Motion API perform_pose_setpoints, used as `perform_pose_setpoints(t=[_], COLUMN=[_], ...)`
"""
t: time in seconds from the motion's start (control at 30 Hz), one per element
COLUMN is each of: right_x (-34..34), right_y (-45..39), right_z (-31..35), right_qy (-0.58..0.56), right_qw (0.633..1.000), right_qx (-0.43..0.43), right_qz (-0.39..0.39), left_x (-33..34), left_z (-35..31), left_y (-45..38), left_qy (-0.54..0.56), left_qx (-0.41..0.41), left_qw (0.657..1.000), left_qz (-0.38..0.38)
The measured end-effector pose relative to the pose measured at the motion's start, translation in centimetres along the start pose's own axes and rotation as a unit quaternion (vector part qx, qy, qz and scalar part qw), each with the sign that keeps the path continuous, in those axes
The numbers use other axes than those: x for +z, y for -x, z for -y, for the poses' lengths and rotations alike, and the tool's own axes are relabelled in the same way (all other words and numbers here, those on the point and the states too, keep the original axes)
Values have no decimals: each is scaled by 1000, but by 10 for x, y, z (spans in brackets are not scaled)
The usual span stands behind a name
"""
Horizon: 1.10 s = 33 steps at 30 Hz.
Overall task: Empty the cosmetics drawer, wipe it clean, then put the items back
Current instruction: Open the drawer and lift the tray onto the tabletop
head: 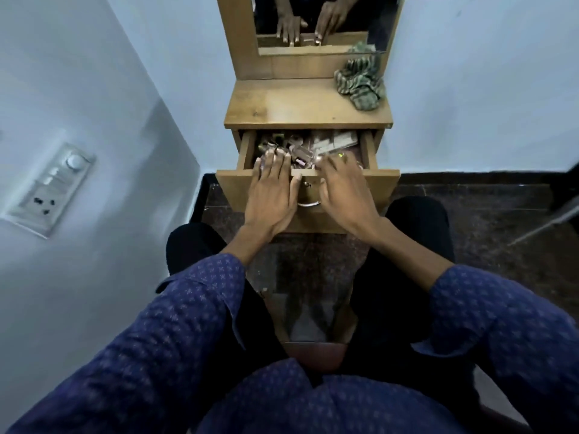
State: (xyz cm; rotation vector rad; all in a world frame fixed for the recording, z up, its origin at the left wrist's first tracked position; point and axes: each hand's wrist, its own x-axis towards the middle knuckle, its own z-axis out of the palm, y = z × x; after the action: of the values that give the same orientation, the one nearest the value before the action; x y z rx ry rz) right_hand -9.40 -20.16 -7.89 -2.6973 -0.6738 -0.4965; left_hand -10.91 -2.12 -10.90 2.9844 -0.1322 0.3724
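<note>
1. Head view. Drawer [369,151] of the wooden dresser [297,108] pulled out, full of small cosmetics [316,145]; single items too blurred to name.
2. Left hand [269,195]: palm down over the drawer's front edge, fingers straight and close together, tips reaching in onto the cosmetics. Nothing gripped.
3. Right hand [347,192]: palm down over the front edge, fingertips dipping into the drawer's right part among the items. Cannot tell if they pinch anything.
4. Metal handle [308,203] on the drawer front shows between the two hands.
5. Crumpled green patterned cloth [360,83] lies on the dresser top, right rear corner, against the mirror [319,23].
6. Mirror reflects both hands.
</note>
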Motion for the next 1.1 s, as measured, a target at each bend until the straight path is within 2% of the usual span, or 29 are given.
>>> perform_pose_setpoints(t=[0.23,0.5,0.67,0.87,0.93,1.0,1.1], right_x=[-13,-27,-25,-26,-27,-28,-12], right_y=[18,24,26,19,12,-5,-33], right_z=[11,7,3,-3,-9,-17,-33], right_qy=[-36,-108,-112,-154,-209,-250,-204], right_qw=[999,990,989,981,969,962,949], right_qx=[15,24,26,26,42,94,221], right_qz=[13,82,94,116,125,55,-92], left_x=[-17,-21,-8,3,10,14,11], left_z=[-9,-12,-13,-17,-17,-20,-32], left_y=[22,-1,-22,-46,-57,-67,-73], left_qy=[18,149,158,162,165,169,192], left_qx=[-13,21,47,15,-7,-36,-80], left_qw=[1000,984,975,973,974,975,974], left_qz=[22,92,152,165,158,137,91])
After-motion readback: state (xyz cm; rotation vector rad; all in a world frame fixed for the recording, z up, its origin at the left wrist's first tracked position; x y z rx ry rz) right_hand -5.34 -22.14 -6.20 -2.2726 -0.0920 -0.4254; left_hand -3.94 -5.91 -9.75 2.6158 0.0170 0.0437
